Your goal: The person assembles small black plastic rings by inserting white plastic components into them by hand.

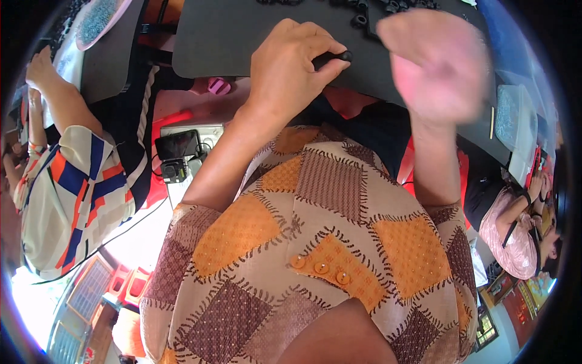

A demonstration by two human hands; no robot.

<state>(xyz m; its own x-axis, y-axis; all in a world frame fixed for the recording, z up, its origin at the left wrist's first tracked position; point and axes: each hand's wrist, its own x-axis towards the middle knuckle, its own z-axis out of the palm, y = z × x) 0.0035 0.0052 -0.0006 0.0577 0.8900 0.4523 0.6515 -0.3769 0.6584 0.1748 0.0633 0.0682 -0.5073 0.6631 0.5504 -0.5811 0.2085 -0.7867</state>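
While our left hand (291, 67) curls shut around one short black cylindrical plastic part (332, 57), pinning it on the dark grey work table (224, 42) near the edge, our right hand (436, 60) hangs blurred above the surface with its fingers spread and nothing in it. A cluster of small black ring-shaped pieces (364, 15), too tangled to count, lies just beyond, close enough to pick from.

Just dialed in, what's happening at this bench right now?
A person in a patchwork top works at a dark table. Their left hand grips a small black rod-like part at the table edge. The right hand is raised, open and blurred, holding nothing. More small black parts lie further back. Co-workers sit on both sides.
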